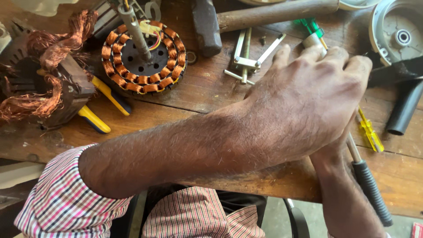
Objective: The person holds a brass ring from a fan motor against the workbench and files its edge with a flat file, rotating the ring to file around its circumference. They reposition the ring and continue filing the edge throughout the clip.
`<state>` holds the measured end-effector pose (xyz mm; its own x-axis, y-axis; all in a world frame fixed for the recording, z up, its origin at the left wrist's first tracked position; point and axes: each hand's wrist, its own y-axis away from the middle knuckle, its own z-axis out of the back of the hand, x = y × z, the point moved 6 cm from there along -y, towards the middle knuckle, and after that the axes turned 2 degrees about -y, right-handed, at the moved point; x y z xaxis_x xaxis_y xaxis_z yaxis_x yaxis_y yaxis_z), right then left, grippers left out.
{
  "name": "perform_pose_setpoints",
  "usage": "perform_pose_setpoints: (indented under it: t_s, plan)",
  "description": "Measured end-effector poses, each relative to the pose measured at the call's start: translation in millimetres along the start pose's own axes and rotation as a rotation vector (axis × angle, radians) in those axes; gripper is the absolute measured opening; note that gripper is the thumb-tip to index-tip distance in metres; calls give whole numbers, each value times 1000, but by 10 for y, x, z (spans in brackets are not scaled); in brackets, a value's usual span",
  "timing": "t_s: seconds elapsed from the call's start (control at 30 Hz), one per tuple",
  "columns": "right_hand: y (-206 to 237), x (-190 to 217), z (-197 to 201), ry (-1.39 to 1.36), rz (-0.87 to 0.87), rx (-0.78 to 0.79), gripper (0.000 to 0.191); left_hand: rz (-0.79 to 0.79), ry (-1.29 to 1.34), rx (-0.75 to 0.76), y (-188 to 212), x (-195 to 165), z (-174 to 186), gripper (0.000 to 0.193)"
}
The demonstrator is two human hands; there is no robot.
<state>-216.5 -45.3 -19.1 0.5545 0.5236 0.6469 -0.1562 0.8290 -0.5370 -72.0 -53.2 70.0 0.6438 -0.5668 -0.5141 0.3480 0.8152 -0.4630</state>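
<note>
At the far left of the worn wooden workbench (185, 110) lay a dark motor core trailing loose copper wire (39, 79), with yellow-and-blue-handled pliers (103, 103) beneath it. Beside them sat a round stator ringed with copper windings (143, 57), a grey shaft rising from its middle. Further right lay a hammer with a dark head and wooden handle (246, 17), and just below it a small metal puller (249, 59).

The left hand (308, 101) reached across to the right, fingers curled downward over something hidden beneath it; whether it held anything could not be told. Under it the right hand (337, 152) was mostly covered, its grip also unclear, touching a black-handled metal tool (372, 191). A yellow screwdriver (369, 132) lay just beside, and a white round motor housing (394, 31) above.
</note>
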Motion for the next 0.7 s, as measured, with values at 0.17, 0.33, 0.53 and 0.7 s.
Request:
perform_pose_setpoints:
  t_s: [0.17,0.33,0.53,0.7]
  plan:
    - [8,6,-15,-9,3,0,46,13,-24,-49,-35,7,14,27]
    - [-4,-3,-11,-16,2,1,46,20,-65,-6,-41,-2,-10,30]
    - [7,4,-35,-11,7,10,45,4,-67,-26,-12,-41,2,30]
    - [4,18,-38,-11,5,7,45,9,-61,-20,-19,-24,-5,32]
